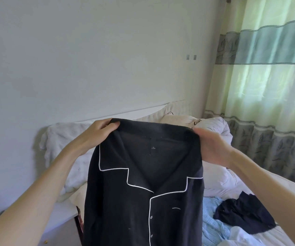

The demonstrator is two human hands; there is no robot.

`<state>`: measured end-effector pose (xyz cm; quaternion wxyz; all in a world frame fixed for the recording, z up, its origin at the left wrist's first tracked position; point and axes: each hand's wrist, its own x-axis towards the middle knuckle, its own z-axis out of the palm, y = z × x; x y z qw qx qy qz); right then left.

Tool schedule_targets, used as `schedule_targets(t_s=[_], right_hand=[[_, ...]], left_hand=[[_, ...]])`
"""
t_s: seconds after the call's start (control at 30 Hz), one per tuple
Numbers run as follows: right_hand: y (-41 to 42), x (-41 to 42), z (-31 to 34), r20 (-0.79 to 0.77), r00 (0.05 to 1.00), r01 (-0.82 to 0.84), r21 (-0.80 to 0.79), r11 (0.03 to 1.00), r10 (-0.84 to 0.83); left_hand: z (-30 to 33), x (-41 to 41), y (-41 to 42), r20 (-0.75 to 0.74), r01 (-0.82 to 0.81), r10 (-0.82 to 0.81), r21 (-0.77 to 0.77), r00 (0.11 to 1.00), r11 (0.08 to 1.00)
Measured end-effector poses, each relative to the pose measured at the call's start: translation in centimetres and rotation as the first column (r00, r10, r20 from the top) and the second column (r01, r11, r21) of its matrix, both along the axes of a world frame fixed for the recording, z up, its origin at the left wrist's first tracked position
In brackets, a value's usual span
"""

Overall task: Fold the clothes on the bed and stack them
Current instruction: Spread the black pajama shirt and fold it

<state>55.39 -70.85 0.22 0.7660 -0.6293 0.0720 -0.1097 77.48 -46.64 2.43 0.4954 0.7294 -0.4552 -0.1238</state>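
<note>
The black shirt hangs in the air in front of the person, held up by its two top corners above the bed. It has a thin white line along its collar and down its front, and small buttons run down the middle. The left hand pinches the top left corner, with the thumb on the front of the cloth and the fingers hidden behind it. The right hand grips the top right corner, and it looks a bit blurry. On the bed, to the right of the shirt, lies a light blue knitted top, and a dark crumpled piece of clothing lies partly on it. White pillows and a rumpled white blanket are piled at the head of the bed. A striped green curtain hangs on the right.
</note>
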Motion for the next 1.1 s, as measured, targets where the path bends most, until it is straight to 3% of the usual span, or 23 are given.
schedule_targets(t_s=[0.2, 0.37, 0.47, 0.6, 0.7, 0.77, 0.8, 0.87, 0.93, 0.97, 1.03, 1.1], right_hand=[[-0.2, -0.5, 0.0, 0.078, 0.986, -0.156, 0.134, 0.979, 0.147], [0.3, -0.6, -0.8, -0.016, 0.99, -0.141, -0.166, 0.976, 0.14], [0.1, -0.2, -1.7, -0.008, 0.999, 0.044, -0.336, 0.941, -0.049], [-0.5, 0.5, -2.6, 0.089, 0.94, 0.314, -0.601, 0.735, -0.328], [-0.4, 0.8, -2.7, 0.144, 0.896, 0.38, -0.739, 0.556, -0.42], [0.1, 1.1, -2.9, 0.156, 0.882, 0.395, -0.76, 0.516, -0.445], [0.5, 1.2, -3.0, 0.148, 0.877, 0.417, -0.708, 0.57, -0.458], [1.3, 1.6, -3.4, 0.08, 0.897, 0.427, -0.406, 0.808, -0.434], [1.8, 1.5, -3.5, 0.012, 0.96, 0.282, -0.057, 0.958, -0.281], [1.8, 1.2, -3.5, 0.011, 0.985, 0.172, 0.026, 0.985, -0.172], [1.9, 0.5, -3.7, 0.045, 0.999, -0.032, 0.079, 0.996, 0.029], [1.8, 0.1, -4.2, 0.002, 0.997, -0.08, -0.004, 0.997, 0.08]], left_hand=[[-1.1, 0.0, 0.2, -0.071, -0.049, 0.044, -0.078, 0.997, 0.996], [-1.3, -0.4, -0.4, -0.034, -0.08, 0.077, -0.103, 0.996, 0.992], [-1.0, -0.7, -0.7, 0.005, -0.09, 0.091, -0.111, 0.996, 0.99], [-0.7, -0.7, -1.1, 0.132, -0.135, 0.146, -0.092, 0.98, 0.987], [-0.2, -1.1, -1.5, 0.237, -0.143, 0.161, -0.095, 0.958, 0.985], [-0.1, -1.2, -1.7, 0.262, -0.146, 0.173, -0.118, 0.949, 0.982], [-0.1, -1.1, -1.8, 0.258, -0.152, 0.179, -0.121, 0.949, 0.981], [-0.5, -0.8, -1.7, 0.222, -0.164, 0.187, -0.116, 0.957, 0.98], [-1.2, -0.3, -1.4, 0.153, -0.176, 0.191, -0.107, 0.97, 0.979], [-1.6, 0.0, -1.1, 0.114, -0.185, 0.197, -0.105, 0.974, 0.977], [-2.1, 0.4, -0.5, 0.063, -0.191, 0.196, -0.085, 0.979, 0.978], [-2.5, 0.6, -0.1, 0.037, -0.197, 0.199, -0.05, 0.979, 0.979]])
